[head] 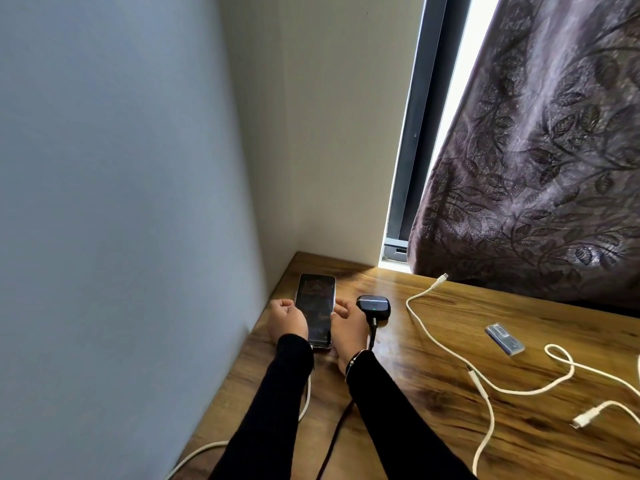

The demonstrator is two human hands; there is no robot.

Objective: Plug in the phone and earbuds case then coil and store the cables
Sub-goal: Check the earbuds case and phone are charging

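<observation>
Wood-grain desk [433, 393], glossy slab phone [317, 303]; L hand [288, 318] clenched, R hand [349, 323] relaxed beside it

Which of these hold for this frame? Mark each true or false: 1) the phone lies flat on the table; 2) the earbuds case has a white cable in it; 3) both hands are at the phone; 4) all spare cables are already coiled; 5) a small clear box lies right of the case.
1) True: the phone lies flat on the wooden table.
2) False: the earbuds case has a dark cable plugged in.
3) True: the left hand and right hand flank the phone.
4) False: the white cables lie loose and uncoiled.
5) True: the clear box lies to the right.
</observation>
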